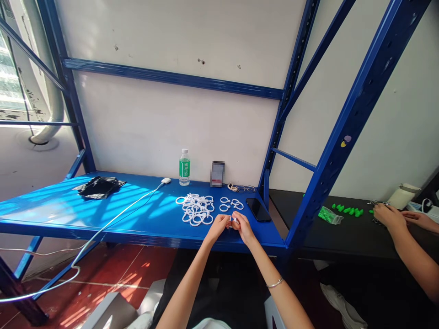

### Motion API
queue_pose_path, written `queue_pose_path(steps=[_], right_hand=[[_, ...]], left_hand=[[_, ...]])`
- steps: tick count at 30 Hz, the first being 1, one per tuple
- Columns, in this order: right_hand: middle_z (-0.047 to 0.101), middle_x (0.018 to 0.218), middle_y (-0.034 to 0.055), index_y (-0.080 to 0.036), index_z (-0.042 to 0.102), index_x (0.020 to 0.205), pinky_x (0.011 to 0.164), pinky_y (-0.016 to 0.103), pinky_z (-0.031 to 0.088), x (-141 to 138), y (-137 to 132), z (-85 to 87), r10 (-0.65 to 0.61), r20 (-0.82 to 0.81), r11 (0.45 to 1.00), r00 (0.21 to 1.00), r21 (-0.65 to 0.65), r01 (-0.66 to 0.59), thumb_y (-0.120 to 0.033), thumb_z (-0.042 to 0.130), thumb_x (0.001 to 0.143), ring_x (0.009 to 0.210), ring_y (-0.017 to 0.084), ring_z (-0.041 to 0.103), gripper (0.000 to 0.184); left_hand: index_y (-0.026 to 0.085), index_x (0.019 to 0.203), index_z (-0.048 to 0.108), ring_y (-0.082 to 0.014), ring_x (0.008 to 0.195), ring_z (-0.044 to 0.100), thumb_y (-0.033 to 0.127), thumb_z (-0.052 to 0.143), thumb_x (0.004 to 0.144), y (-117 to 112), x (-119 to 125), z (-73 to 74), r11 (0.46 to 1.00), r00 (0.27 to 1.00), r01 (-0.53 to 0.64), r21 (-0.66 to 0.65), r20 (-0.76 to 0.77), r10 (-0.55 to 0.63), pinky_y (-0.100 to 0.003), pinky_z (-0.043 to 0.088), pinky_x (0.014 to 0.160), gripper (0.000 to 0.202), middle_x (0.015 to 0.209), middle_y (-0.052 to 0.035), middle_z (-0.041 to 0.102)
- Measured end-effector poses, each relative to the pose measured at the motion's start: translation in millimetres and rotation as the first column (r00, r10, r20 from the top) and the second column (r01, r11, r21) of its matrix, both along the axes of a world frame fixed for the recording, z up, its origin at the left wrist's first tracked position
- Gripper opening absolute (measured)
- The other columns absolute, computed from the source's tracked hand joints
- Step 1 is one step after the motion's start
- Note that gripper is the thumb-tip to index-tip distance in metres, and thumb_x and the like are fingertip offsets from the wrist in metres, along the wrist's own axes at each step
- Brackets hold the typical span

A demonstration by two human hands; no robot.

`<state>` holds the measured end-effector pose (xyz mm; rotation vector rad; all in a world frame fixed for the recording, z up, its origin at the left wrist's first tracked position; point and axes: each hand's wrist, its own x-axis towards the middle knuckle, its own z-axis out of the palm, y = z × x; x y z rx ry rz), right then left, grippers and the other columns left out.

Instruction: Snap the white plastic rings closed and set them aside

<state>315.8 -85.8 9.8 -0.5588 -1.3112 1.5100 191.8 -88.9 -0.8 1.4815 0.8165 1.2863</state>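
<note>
My left hand (220, 225) and my right hand (243, 225) meet at the front edge of the blue shelf, fingers pinched together. Between the fingertips shows a small white piece (231, 219), probably a white ring; most of it is hidden by the fingers. Just beyond my hands lies a small group of white rings (236, 204). To the left of that group is a larger heap of similar white rings (196, 210), overlapping one another.
A black phone (258, 210) lies right of the rings. Behind stand a water bottle (184, 168) and a propped-up device (217, 174), beside glasses (246, 188). Leftward are a white cable (130, 204) and a black bag (100, 187). At right, another person's hands (389, 215) work near green pieces (349, 210).
</note>
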Motion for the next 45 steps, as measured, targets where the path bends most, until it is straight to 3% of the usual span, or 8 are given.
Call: queue_pose_path(steps=[15, 24, 33, 38, 45], right_hand=[[0.022, 0.044, -0.0097, -0.019, 0.043, 0.061, 0.045, 0.024, 0.014, 0.8, -0.8, 0.2, 0.000, -0.005, 0.999, 1.000, 0.050, 0.000, -0.041, 0.063, 0.079, 0.042, 0.006, 0.016, 0.034], [0.026, 0.050, -0.0085, -0.019, 0.057, 0.076, 0.047, 0.023, 0.026, 1.9, -3.7, 6.0, -0.156, -0.058, 0.988, 0.986, -0.011, 0.156, -0.037, 0.066, 0.072, 0.046, 0.008, 0.025, 0.021], [0.043, 0.056, -0.0044, -0.017, 0.067, 0.089, 0.057, 0.022, 0.037, 3.0, 0.1, 0.9, -0.155, -0.054, 0.987, 0.986, 0.040, 0.157, -0.035, 0.067, 0.074, 0.055, 0.010, 0.039, 0.023], [0.056, 0.065, -0.0011, -0.018, 0.069, 0.095, 0.062, 0.025, 0.040, 2.2, 0.5, 0.8, -0.168, 0.002, 0.981, 0.986, 0.096, 0.167, -0.039, 0.069, 0.074, 0.060, 0.012, 0.048, 0.030], [0.062, 0.073, 0.0016, -0.020, 0.069, 0.095, 0.065, 0.026, 0.042, 1.3, 1.2, -1.3, -0.218, 0.069, 0.959, 0.973, 0.199, 0.201, -0.043, 0.066, 0.077, 0.067, 0.014, 0.053, 0.030]], left_hand=[[0.019, 0.049, 0.036, -0.0087, 0.050, 0.032, 0.040, 0.047, 0.076, 0.3, -1.2, -0.3, 1.000, 0.999, -0.014, -0.008, 0.040, 0.015, -0.023, 0.033, 0.055, 0.035, 0.049, 0.0053, 0.033], [0.017, 0.061, 0.052, -0.0113, 0.054, 0.045, 0.048, 0.052, 0.077, -7.3, -2.2, 11.7, 0.988, 0.980, -0.153, -0.012, 0.127, 0.154, -0.024, 0.039, 0.058, 0.034, 0.056, 0.0017, 0.051], [0.017, 0.076, 0.054, -0.0116, 0.062, 0.052, 0.052, 0.062, 0.075, -5.4, -2.3, 8.7, 0.977, 0.965, -0.212, 0.027, 0.163, 0.205, -0.022, 0.041, 0.061, 0.035, 0.065, 0.0018, 0.057], [0.017, 0.082, 0.055, -0.0122, 0.066, 0.056, 0.053, 0.061, 0.075, -5.4, -2.0, 8.9, 0.979, 0.969, -0.193, 0.063, 0.169, 0.181, -0.022, 0.044, 0.061, 0.038, 0.072, 0.0012, 0.056], [0.017, 0.083, 0.054, -0.0130, 0.068, 0.059, 0.053, 0.060, 0.076, -8.9, -2.5, 12.1, 0.982, 0.971, -0.180, 0.055, 0.167, 0.168, -0.022, 0.045, 0.062, 0.037, 0.074, 0.0001, 0.058]])
